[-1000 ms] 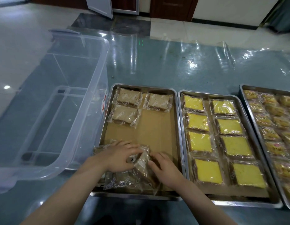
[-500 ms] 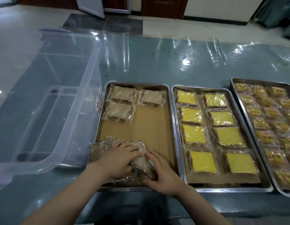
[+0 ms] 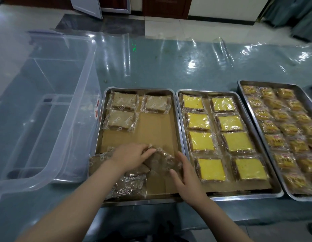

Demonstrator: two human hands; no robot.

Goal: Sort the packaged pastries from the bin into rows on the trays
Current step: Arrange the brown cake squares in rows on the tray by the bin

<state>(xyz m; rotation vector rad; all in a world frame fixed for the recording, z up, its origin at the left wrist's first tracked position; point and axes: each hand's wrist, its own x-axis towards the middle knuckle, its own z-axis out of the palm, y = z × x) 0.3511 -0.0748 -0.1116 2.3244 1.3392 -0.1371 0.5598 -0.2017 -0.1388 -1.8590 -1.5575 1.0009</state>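
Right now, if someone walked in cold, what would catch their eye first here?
Probably the bright yellow wrapped cake squares, in two neat columns on the middle steel tray. Next, both hands, the left hand and right hand, on a loose pile of brown wrapped pastries at the left steel tray's near end. A big clear plastic bin sits left.
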